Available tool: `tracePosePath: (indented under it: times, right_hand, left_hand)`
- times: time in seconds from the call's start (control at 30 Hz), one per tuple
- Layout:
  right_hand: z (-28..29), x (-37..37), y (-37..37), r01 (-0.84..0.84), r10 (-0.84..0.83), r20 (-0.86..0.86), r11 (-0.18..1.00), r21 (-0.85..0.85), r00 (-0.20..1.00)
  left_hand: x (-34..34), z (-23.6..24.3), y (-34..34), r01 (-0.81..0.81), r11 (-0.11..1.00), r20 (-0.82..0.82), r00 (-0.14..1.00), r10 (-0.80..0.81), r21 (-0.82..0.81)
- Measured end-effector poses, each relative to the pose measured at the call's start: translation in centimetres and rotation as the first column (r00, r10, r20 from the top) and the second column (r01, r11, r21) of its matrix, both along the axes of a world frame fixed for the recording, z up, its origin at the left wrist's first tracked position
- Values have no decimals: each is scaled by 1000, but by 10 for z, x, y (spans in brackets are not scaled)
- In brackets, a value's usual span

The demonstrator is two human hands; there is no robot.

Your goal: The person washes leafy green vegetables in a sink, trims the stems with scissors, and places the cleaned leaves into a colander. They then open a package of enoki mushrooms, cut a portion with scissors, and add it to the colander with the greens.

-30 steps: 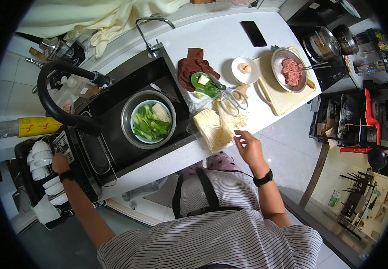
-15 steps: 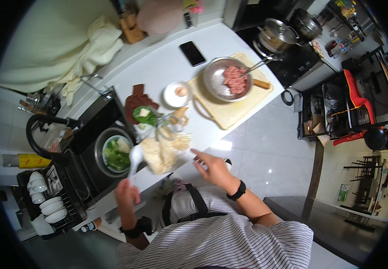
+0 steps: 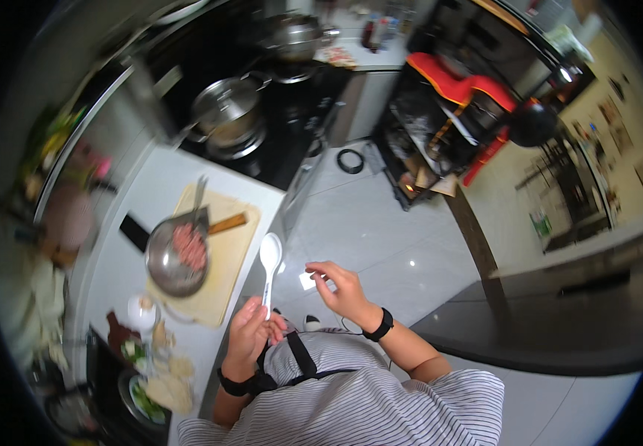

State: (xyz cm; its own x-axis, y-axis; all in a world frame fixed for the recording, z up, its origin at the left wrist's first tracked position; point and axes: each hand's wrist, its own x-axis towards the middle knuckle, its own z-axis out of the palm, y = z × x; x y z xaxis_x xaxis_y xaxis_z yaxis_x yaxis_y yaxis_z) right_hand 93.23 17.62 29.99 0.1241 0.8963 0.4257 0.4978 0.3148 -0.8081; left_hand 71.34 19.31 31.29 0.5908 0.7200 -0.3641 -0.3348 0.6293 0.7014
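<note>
My left hand (image 3: pixel 251 328) grips the handle of a white spoon (image 3: pixel 270 255), held upright in front of my body with its bowl end away from me. To its right, my right hand (image 3: pixel 344 290) hovers over the floor, fingers extended and slightly curved, holding nothing. On the counter at the left, a metal bowl (image 3: pixel 159 262) contains pink minced meat (image 3: pixel 188 247) and a metal utensil whose kind I cannot make out. Under the bowl lies a pale cutting board (image 3: pixel 226 286). A wooden handle (image 3: pixel 227 222) sticks out beside the bowl.
A lidded pot (image 3: pixel 226 108) stands on the black stove (image 3: pixel 292 141) ahead. Nearer on the counter (image 3: pixel 206 349) are a small white bowl (image 3: pixel 141 312), green vegetables (image 3: pixel 147 401) and a pale crumpled item (image 3: pixel 169 392). A black rack (image 3: pixel 403 167) stands beyond the tiled floor.
My view has turned right, from the sink toward the stove and floor. The left hand has brought the spoon over near the right hand; the right hand remains free.
</note>
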Motion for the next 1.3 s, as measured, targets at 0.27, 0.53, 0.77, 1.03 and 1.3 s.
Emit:
tracePosePath:
  times: [0.27, 0.53, 0.77, 1.03, 1.3]
  right_hand:
    - [3, 163, 68, 338, -363, -121, 923, -182, 924]
    - [-19, 264, 250, 309, -374, -313, 921, -237, 873]
    - [-76, 397, 503, 441, -469, -104, 872, -214, 877]
    - [-141, 517, 770, 581, -467, 419, 788, -201, 778]
    - [-204, 560, 861, 522, -2, 804, 762, -383, 594]
  left_hand:
    - [90, -4, 142, 305, 938, -63, 952, -299, 166]
    - [135, -2, 251, 111, 941, -122, 990, -75, 320]
    - [150, -21, 309, -169, 929, -266, 927, 263, 329]
    - [230, -19, 363, -504, 830, -446, 702, 555, 239]
    - [280, -3, 376, -682, 697, -512, 527, 678, 221]
